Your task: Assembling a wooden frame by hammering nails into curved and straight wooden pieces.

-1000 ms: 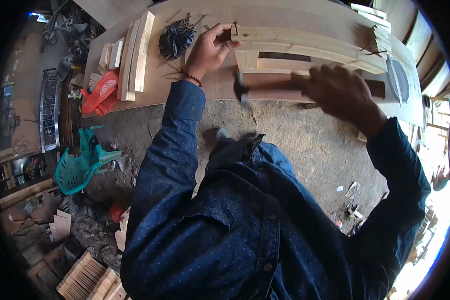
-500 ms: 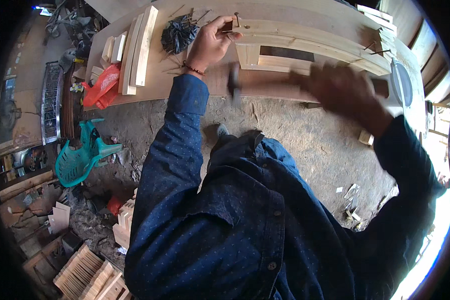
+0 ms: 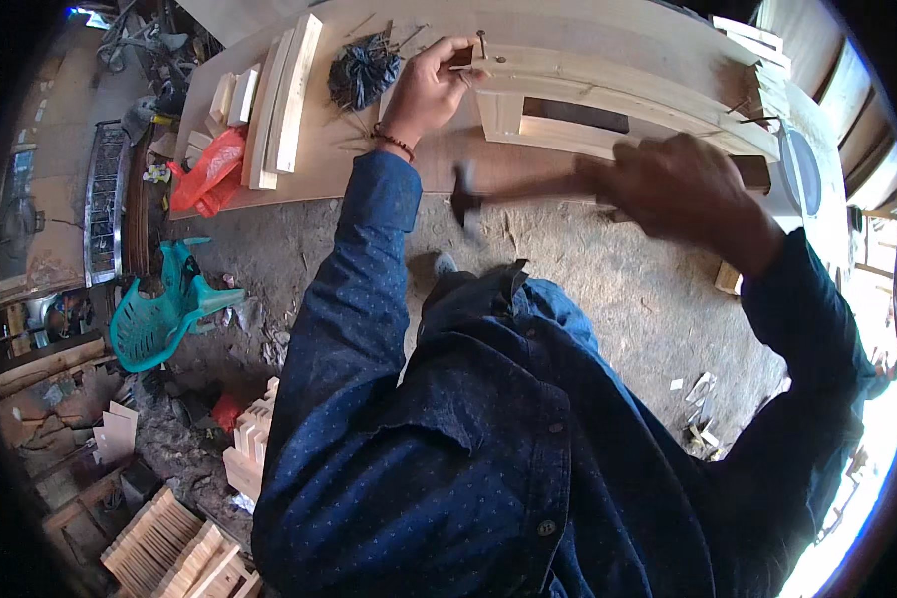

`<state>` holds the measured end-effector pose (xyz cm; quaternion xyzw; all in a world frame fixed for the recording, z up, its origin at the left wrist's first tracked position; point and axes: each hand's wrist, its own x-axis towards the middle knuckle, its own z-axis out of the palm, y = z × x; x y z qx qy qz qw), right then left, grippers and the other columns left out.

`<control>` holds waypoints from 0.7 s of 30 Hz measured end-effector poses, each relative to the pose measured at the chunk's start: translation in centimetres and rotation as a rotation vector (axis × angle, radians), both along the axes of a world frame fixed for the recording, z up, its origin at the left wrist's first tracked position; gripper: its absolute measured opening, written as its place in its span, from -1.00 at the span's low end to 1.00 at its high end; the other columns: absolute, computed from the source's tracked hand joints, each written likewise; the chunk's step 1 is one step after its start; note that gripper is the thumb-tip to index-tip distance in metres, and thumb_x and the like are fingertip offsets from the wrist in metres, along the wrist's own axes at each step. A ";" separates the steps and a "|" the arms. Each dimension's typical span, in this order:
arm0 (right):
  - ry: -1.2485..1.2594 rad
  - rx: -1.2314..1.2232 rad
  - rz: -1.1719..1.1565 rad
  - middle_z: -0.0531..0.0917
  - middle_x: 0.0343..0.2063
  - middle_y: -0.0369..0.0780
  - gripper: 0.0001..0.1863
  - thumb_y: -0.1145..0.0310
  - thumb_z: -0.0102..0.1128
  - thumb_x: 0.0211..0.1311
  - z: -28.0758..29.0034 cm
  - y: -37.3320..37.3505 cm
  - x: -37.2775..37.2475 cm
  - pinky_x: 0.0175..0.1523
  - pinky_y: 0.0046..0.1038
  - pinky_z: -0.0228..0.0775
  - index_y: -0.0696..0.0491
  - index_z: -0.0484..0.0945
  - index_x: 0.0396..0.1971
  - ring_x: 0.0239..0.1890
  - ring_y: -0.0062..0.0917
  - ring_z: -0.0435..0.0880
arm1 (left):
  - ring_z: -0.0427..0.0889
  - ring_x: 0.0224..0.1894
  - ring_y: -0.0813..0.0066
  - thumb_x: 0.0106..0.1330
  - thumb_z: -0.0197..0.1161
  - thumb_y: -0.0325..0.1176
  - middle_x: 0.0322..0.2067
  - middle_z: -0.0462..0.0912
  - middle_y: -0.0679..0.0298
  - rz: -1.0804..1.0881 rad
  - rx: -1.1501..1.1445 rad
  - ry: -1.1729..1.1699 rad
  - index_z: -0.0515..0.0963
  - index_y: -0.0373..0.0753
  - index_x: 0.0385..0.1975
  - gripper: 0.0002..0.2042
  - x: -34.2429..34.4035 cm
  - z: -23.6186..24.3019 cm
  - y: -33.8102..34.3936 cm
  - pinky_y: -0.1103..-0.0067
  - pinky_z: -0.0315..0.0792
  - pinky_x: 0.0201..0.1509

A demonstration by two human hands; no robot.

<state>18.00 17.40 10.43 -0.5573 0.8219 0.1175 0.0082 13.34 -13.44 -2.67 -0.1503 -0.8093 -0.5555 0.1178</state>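
Note:
A pale wooden frame (image 3: 658, 90) with a long dark slot lies on the workbench. One nail (image 3: 481, 44) stands upright at its left end. Right beside that nail, my left hand (image 3: 431, 92) is closed on the frame's end. My right hand (image 3: 680, 189), smeared by motion, grips the handle of a hammer (image 3: 528, 188). The hammer's head hangs in front of the bench's near edge, below the frame and apart from the nail. More nails (image 3: 760, 121) stick up from the frame's right end.
On the bench (image 3: 439, 149) are a black plastic bag (image 3: 364, 72) with nails, wooden strips (image 3: 294, 95) and a red bag (image 3: 212, 171). A round-ended grey object (image 3: 799, 169) sits at the right. A green plastic chair (image 3: 159, 309) lies on the floor, with stacked wood pieces (image 3: 174, 543) nearer.
The hammer's head has dropped slightly toward me, away from the frame. My left hand keeps its place at the frame's end beside the upright nail.

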 end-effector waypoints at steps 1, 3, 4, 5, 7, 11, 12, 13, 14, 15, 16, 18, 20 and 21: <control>-0.033 0.021 0.008 0.67 -0.46 -0.19 -0.65 0.10 0.18 0.34 0.2 -0.1 0.1 -0.40 -0.33 0.65 -0.18 0.52 0.08 -0.46 -0.44 0.75 | 0.63 0.03 0.52 0.32 0.32 -0.48 -0.03 0.67 0.20 -0.021 0.010 0.030 0.49 -0.37 0.09 -0.65 0.1 -0.1 0.0 0.58 0.51 0.14; -0.079 0.115 -0.144 0.68 -0.43 -0.20 -0.59 0.05 0.21 0.31 0.2 -0.2 -0.3 -0.35 -0.32 0.65 -0.18 0.52 0.11 -0.43 -0.40 0.75 | 0.67 -0.01 0.49 0.32 0.29 -0.53 -0.05 0.68 0.18 -0.014 0.010 0.059 0.48 -0.37 0.09 -0.65 0.2 -0.4 0.1 0.57 0.55 0.09; -0.018 0.166 -0.326 0.69 -0.43 -0.21 -0.56 0.02 0.22 0.30 -0.1 0.0 -1.2 -0.33 -0.31 0.65 -0.17 0.52 0.12 -0.44 -0.37 0.75 | 0.69 -0.03 0.48 0.32 0.28 -0.55 -0.06 0.68 0.17 -0.008 0.021 0.086 0.48 -0.37 0.10 -0.65 0.4 -0.5 0.2 0.57 0.58 0.07; -0.004 0.048 -0.351 0.68 -0.42 -0.17 -0.58 0.05 0.17 0.34 -0.5 0.0 -1.7 -0.33 -0.30 0.64 -0.13 0.51 0.13 -0.44 -0.33 0.74 | 0.69 -0.03 0.46 0.33 0.27 -0.55 -0.06 0.68 0.16 -0.007 0.027 0.061 0.48 -0.37 0.10 -0.66 0.6 -0.7 0.2 0.56 0.57 0.07; -0.019 -0.040 -0.246 0.67 -0.43 -0.14 -0.61 0.09 0.11 0.39 -0.5 -0.2 -1.6 -0.35 -0.29 0.63 -0.09 0.51 0.13 -0.44 -0.30 0.74 | 0.70 -0.04 0.43 0.34 0.24 -0.55 -0.05 0.68 0.15 0.002 0.033 0.056 0.48 -0.37 0.10 -0.67 0.7 -0.7 0.3 0.55 0.57 0.08; -0.061 0.093 0.025 0.68 -0.42 -0.20 -0.62 0.13 0.10 0.40 0.1 -0.4 -0.9 -0.33 -0.29 0.65 -0.10 0.44 0.13 -0.42 -0.38 0.74 | 0.71 -0.05 0.39 0.33 0.18 -0.63 -0.06 0.69 0.11 0.038 -0.024 0.106 0.49 -0.37 0.09 -0.67 0.5 -0.3 0.3 0.53 0.56 0.09; -0.159 0.114 0.044 0.66 -0.44 -0.21 -0.59 0.07 0.07 0.40 0.1 -0.4 -0.7 -0.34 -0.26 0.63 -0.12 0.44 0.16 -0.43 -0.35 0.74 | 0.71 -0.06 0.39 0.33 0.16 -0.65 -0.06 0.69 0.10 0.044 -0.036 0.127 0.49 -0.38 0.09 -0.68 0.5 -0.2 0.4 0.52 0.57 0.10; 0.029 0.048 -0.034 0.67 -0.44 -0.19 -0.60 0.08 0.06 0.41 0.0 -0.2 -1.5 -0.32 -0.27 0.63 -0.11 0.44 0.16 -0.43 -0.34 0.74 | 0.71 -0.04 0.38 0.32 0.12 -0.67 -0.06 0.70 0.11 0.048 0.016 0.051 0.51 -0.37 0.08 -0.67 0.4 -0.1 0.5 0.53 0.57 0.09; 0.028 0.037 -0.192 0.67 -0.44 -0.17 -0.62 0.09 0.05 0.42 0.2 -0.4 -1.6 -0.30 -0.29 0.63 -0.10 0.45 0.13 -0.43 -0.31 0.74 | 0.70 -0.03 0.39 0.32 0.12 -0.67 -0.06 0.70 0.11 0.049 0.011 0.104 0.51 -0.36 0.08 -0.67 0.5 -0.1 0.6 0.53 0.57 0.09; -0.032 -0.043 -0.356 0.68 -0.44 -0.14 -0.64 0.10 0.04 0.43 0.5 -0.7 -2.0 -0.29 -0.30 0.63 -0.08 0.46 0.11 -0.43 -0.29 0.75 | 0.70 -0.02 0.39 0.32 0.12 -0.67 -0.06 0.70 0.11 0.053 -0.019 0.103 0.51 -0.35 0.08 -0.67 0.4 0.1 0.4 0.53 0.57 0.09; -0.092 0.054 -0.283 0.68 -0.44 -0.14 -0.65 0.10 0.05 0.43 0.7 -1.1 -1.5 -0.29 -0.30 0.64 -0.08 0.46 0.10 -0.43 -0.29 0.75 | 0.69 -0.01 0.40 0.33 0.12 -0.67 -0.06 0.70 0.12 0.057 -0.033 0.136 0.51 -0.35 0.08 -0.67 0.5 0.2 0.3 0.54 0.57 0.09; -0.114 0.240 -0.204 0.67 -0.45 -0.14 -0.66 0.12 0.08 0.41 1.1 -1.6 -0.6 -0.31 -0.30 0.64 -0.08 0.46 0.09 -0.43 -0.30 0.76 | 0.68 -0.01 0.48 0.30 -0.01 -0.75 -0.04 0.69 0.15 0.002 0.047 0.085 0.50 -0.33 0.10 -0.60 0.7 0.2 0.2 0.59 0.55 0.10; -0.185 0.095 0.065 0.66 -0.47 -0.18 -0.60 0.10 0.12 0.39 1.1 -1.6 0.1 -0.36 -0.28 0.63 -0.09 0.41 0.13 -0.49 -0.36 0.73 | 0.67 0.01 0.50 0.28 -0.06 -0.76 -0.02 0.68 0.16 -0.008 0.021 0.098 0.50 -0.33 0.10 -0.58 0.8 0.1 0.1 0.60 0.54 0.10; -0.046 0.097 0.020 0.66 -0.47 -0.19 -0.62 0.07 0.12 0.39 0.9 -1.6 -0.2 -0.34 -0.29 0.63 -0.07 0.47 0.08 -0.49 -0.37 0.73 | 0.67 0.02 0.49 0.28 -0.06 -0.77 -0.02 0.68 0.16 -0.007 0.017 0.103 0.50 -0.33 0.10 -0.58 0.7 0.0 0.1 0.60 0.54 0.10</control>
